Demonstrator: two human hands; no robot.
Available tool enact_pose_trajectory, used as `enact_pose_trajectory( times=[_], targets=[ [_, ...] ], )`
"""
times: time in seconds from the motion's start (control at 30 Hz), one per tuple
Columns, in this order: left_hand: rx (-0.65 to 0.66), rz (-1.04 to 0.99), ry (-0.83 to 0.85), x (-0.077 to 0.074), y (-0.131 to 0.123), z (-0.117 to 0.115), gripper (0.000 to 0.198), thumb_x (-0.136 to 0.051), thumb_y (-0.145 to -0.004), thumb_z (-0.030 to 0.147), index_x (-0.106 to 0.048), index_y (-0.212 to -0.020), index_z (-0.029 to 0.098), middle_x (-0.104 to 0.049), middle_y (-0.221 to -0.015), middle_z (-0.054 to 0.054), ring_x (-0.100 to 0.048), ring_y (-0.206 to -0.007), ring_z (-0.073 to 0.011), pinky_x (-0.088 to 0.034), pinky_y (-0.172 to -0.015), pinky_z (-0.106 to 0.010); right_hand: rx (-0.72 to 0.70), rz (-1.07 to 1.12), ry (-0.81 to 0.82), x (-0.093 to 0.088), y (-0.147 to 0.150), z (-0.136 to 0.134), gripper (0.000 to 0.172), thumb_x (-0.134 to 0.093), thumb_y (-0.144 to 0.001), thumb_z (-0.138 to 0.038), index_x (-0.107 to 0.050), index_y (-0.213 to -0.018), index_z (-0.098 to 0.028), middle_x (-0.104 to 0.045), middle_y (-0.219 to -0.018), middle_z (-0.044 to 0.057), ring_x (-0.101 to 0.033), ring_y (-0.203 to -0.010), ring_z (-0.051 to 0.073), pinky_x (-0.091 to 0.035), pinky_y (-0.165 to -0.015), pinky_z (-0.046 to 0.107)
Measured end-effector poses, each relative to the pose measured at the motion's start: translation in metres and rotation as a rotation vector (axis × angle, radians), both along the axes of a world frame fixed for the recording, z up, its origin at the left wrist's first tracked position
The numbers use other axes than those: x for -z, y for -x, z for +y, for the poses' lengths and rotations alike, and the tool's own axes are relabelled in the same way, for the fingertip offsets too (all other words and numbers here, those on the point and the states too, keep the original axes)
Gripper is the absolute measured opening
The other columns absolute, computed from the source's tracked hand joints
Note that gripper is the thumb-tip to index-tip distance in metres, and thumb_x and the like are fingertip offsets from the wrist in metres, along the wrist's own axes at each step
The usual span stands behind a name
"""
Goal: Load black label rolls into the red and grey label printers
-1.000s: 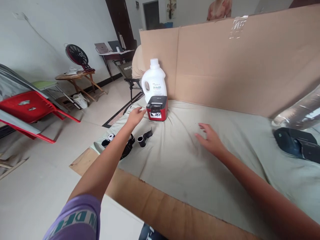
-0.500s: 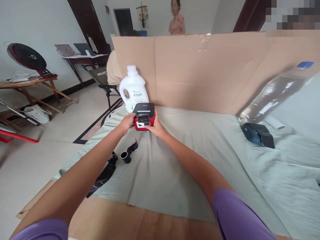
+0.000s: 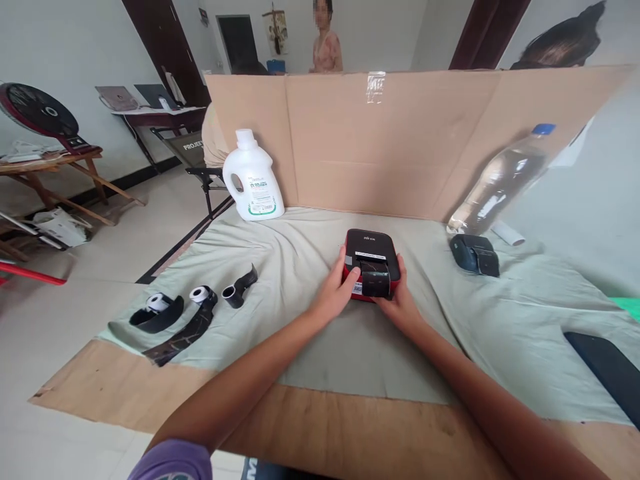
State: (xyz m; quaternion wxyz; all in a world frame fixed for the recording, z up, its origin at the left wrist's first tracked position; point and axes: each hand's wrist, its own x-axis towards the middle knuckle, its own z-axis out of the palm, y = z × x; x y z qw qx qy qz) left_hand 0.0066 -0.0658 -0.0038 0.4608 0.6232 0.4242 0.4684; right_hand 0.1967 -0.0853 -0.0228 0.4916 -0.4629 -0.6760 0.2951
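A small black and red label printer point(image 3: 373, 247) is between my two hands over the cloth, with a strip of black labels point(image 3: 375, 280) hanging from its front slot. My left hand point(image 3: 336, 288) grips its left side, the thumb on the front corner. On the opposite side my right hand point(image 3: 401, 300) holds the right edge, its fingers partly under the body. Whether the printer touches the cloth I cannot tell. Left of my hands lie label rolls: a small black one point(image 3: 233, 296) with its end unrolled, and two with white cores point(image 3: 200, 294) point(image 3: 158, 303) and loose black strips.
A white detergent jug point(image 3: 254, 180) stands at the back left before a cardboard screen point(image 3: 375, 153). Toward the back right are a blue-capped plastic bottle point(image 3: 500, 177), a second dark printer point(image 3: 474, 255) and a white paper tube point(image 3: 508, 233). A dark flat object point(image 3: 605, 367) lies at right.
Both hands have carried the label printer rightward and nearer, away from the detergent jug. The view has shifted, and the label rolls at left are now uncovered by my arm.
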Motion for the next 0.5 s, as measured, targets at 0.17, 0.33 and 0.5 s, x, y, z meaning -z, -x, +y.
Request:
enact_pose_trajectory(
  times=[0.17, 0.33, 0.5],
  targets=[
    [-0.026, -0.051, 0.028, 0.008, -0.001, -0.001, 0.068, -0.045, -0.101, 0.044, -0.019, -0.162, 0.03, -0.017, -0.169, 0.004, -0.014, -0.157, -0.0177, -0.012, -0.129, -0.034, 0.038, -0.089, -0.074, 0.009, 0.003, 0.001, 0.107, -0.071, -0.085, -0.039, 0.001, -0.161, -0.025, -0.054, -0.148, 0.015, -0.054, -0.135, 0.031, -0.039, -0.116, 0.053],
    [-0.017, -0.034, 0.035, 0.013, 0.0, -0.003, 0.067, -0.045, -0.101, 0.041, -0.019, -0.162, 0.032, -0.017, -0.169, 0.004, -0.013, -0.157, -0.0172, -0.013, -0.129, -0.036, 0.073, -0.151, -0.089, 0.013, -0.002, 0.003, 0.108, -0.072, -0.083, -0.041, 0.002, -0.161, -0.027, -0.058, -0.144, 0.013, -0.058, -0.13, 0.033, -0.042, -0.111, 0.059],
    [-0.086, -0.025, -0.122, 0.02, 0.003, -0.003, 0.06, -0.051, -0.099, 0.043, -0.038, -0.156, 0.027, -0.033, -0.165, -0.004, -0.028, -0.154, -0.0214, -0.022, -0.128, -0.04, 0.118, -0.176, -0.107, 0.013, -0.004, 0.0, 0.109, -0.075, -0.08, -0.041, -0.005, -0.161, -0.024, -0.055, -0.146, 0.017, -0.057, -0.132, 0.035, -0.046, -0.109, 0.057]
  ],
)
